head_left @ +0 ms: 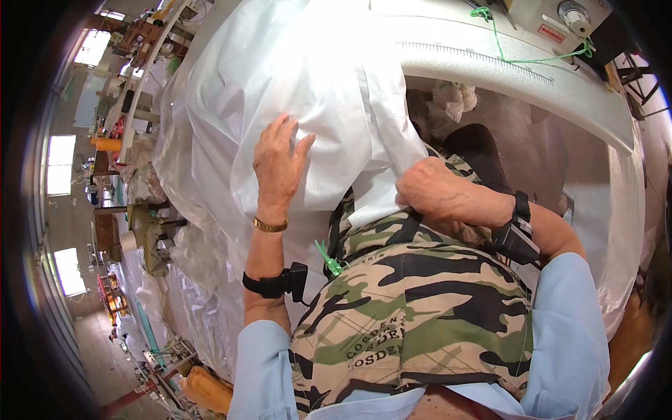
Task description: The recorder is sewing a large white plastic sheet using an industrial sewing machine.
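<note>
White woven sheeting [280, 77], thin and slightly glossy like sack fabric, spills in deep folds across the pale worktop [504, 77] and down over the person's lap. The left hand [278, 168] lies open and flat on it, fingers spread and palm pressing the cloth down near a long fold; a gold bracelet [270, 225] and a black strap [276, 283] sit on that forearm. The right hand [430, 189] is closed, knuckles up, at the lower edge of the sheeting where it meets the camouflage apron [420, 308]; it appears to be pinching the cloth's edge, though the fingertips are tucked out of sight, so the hold itself cannot be confirmed. A sewing machine [560, 21] stands at the far right end of the worktop, with green thread [504, 49] trailing from it across a printed ruler strip [476, 54]. Judging by the hands, the step in hand looks like smoothing and lining up the sheeting. The next move would call for keeping the flat hand's pressure even while the gathered edge is drawn taut, so the slippery layers do not creep apart. Further heaps of the same white material lie along the left.
</note>
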